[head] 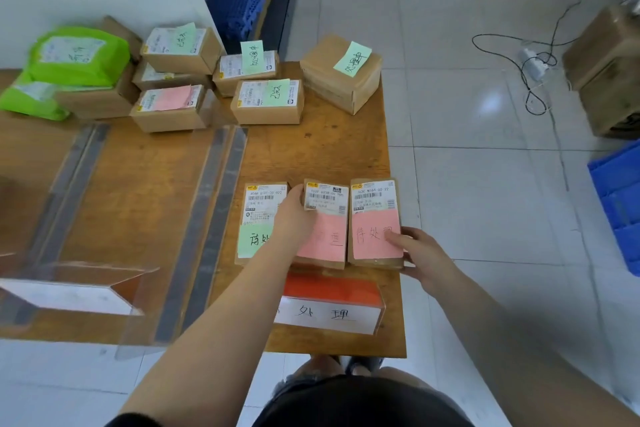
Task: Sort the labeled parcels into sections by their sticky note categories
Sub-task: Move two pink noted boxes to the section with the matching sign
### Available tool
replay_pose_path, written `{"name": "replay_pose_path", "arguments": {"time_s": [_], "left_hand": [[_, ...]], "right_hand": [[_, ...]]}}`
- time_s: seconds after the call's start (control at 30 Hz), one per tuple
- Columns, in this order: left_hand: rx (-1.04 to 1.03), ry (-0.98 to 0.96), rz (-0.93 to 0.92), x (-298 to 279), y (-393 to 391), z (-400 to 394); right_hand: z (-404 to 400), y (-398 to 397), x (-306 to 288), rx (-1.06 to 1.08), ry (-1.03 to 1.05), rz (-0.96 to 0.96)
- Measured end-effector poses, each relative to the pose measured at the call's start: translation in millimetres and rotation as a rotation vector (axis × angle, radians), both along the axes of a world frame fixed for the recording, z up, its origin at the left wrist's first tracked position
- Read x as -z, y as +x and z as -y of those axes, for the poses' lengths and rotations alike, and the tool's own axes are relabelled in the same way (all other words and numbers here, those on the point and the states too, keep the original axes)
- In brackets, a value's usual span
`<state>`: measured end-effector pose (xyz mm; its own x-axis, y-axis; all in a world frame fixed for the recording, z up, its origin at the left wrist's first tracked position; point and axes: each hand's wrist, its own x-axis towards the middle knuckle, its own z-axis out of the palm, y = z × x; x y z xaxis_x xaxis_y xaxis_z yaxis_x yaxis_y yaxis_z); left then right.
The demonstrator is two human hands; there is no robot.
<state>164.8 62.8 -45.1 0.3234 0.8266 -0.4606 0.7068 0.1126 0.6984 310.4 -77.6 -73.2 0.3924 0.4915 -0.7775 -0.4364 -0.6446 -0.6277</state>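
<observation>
A wooden table (329, 149) stands on a pale tiled floor (485, 184). A black cable (540, 55) loops across the tiles near a taped brown carton (609, 69). A blue crate (620, 198) sits at right; blue plastic pallets (235, 7) lie behind.

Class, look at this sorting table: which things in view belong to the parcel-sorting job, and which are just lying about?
Part of the job:
- three brown cardboard parcels in the near row, the middle one under the left hand, the right one touched by the right hand
- white section sign
- unsorted brown boxes with sticky notes

Lying about:
- blue plastic crate
- black cable on the floor
</observation>
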Motion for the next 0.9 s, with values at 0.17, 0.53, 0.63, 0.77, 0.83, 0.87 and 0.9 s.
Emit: {"name": "replay_pose_path", "arguments": {"time_s": [0.17, 0.53, 0.63, 0.77, 0.83, 0.87, 0.9], "left_hand": [[0.125, 0.098, -0.085, -3, -3, 3], [0.287, 0.234, -0.250, -2, 1, 13], [0.269, 0.305, -0.300, -12, 20, 13], [0.217, 0.385, -0.360, -35, 60, 17], [0.173, 0.394, -0.391, -46, 82, 22], [0.143, 0.393, -0.404, -51, 92, 25], [0.115, 0.387, -0.414, -55, 102, 28]], "right_hand": [[-4, -7, 1, -0.047, -0.004, 0.011], [-14, 9, -4, -0.325, -0.057, 0.396], [-23, 33, -13, -0.475, -0.015, 0.576], [-39, 85, -39, -0.641, 0.101, 0.701], [-47, 114, -54, -0.737, 0.144, 0.766], [-51, 128, -62, -0.803, 0.153, 0.819], [-55, 141, -69, -0.862, 0.159, 0.872]]}}
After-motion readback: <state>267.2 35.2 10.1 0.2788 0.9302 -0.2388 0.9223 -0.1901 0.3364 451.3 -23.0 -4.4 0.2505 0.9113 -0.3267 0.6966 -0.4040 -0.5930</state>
